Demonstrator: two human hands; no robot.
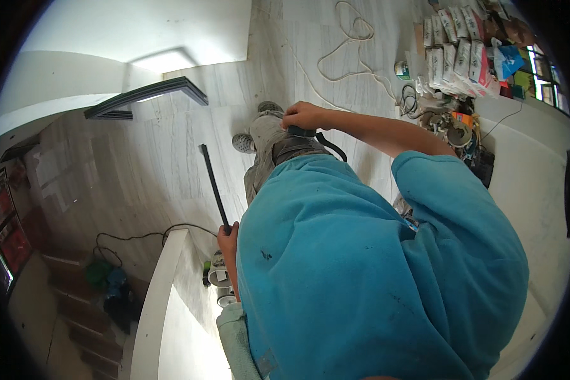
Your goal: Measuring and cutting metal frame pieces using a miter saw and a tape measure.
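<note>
The left hand has its fingers wrapped around one end of a thin black bar, which looks stiff and light. Gripped at the end, it would likely swing. The right hand presses curled fingers on a dark tool.

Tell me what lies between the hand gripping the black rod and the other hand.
Head view: only the grey-trousered leg lies between left hand, on black rod, and right hand.
</note>
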